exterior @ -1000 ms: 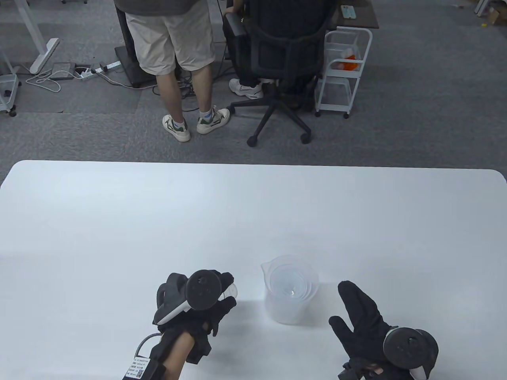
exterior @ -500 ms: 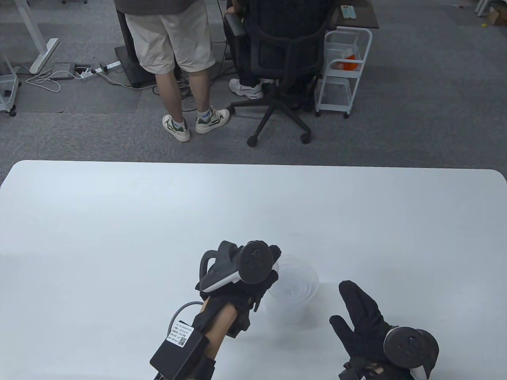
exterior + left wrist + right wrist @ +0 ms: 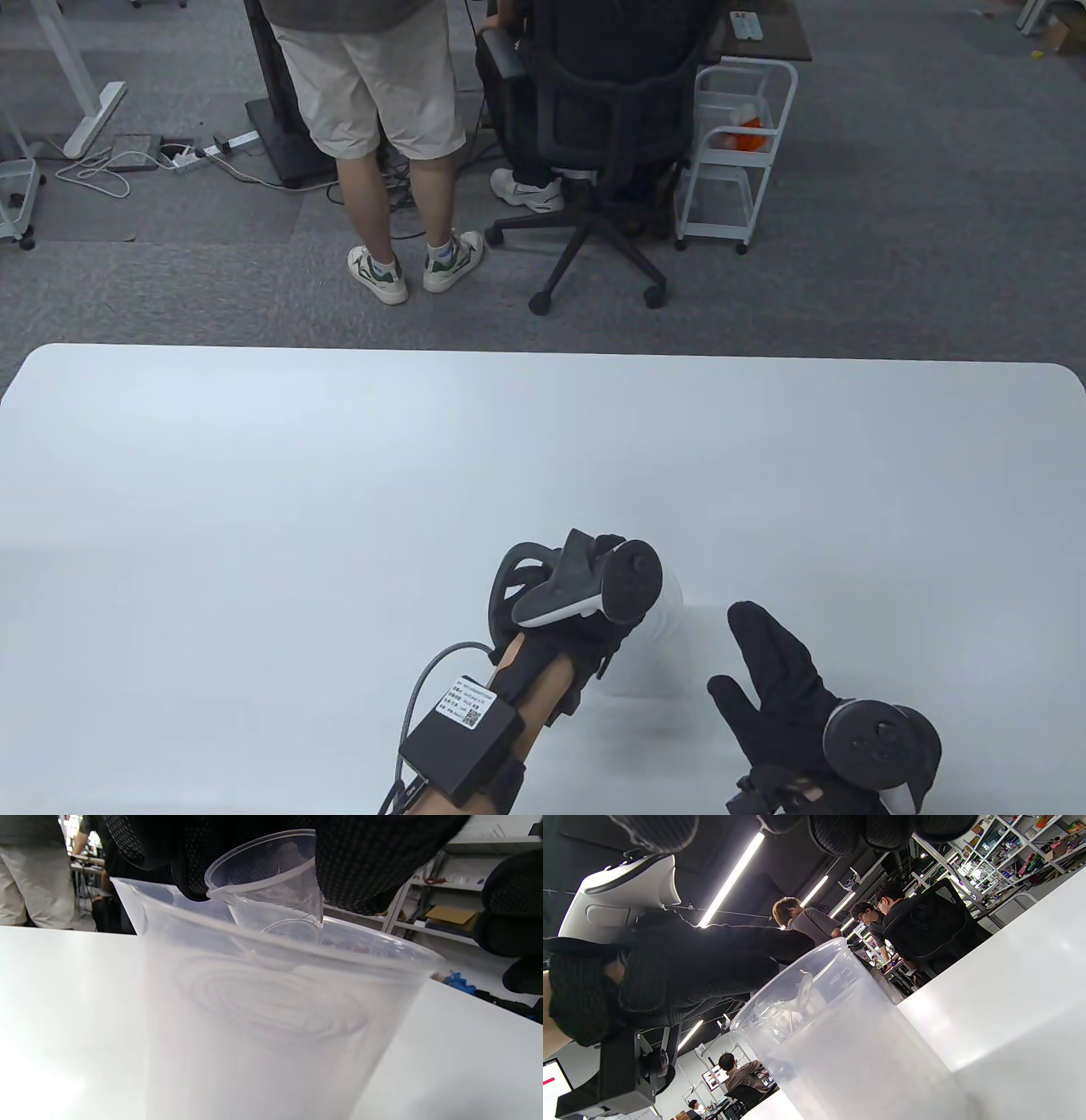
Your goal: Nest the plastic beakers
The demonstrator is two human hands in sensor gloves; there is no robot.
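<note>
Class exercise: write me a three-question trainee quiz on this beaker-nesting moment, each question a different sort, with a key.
1. True or false: the left hand holds a small beaker above the big beaker.
2. Which hand touches no beaker? A left, B right.
3. Fill in: the big beaker stands on the white ____.

Key: 1 true. 2 B: the right hand lies open on the table. 3 table.

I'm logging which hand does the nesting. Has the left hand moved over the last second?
Yes. The left hand, holding a small beaker, has moved rightward to above the big beaker; the right hand stayed put.
</note>
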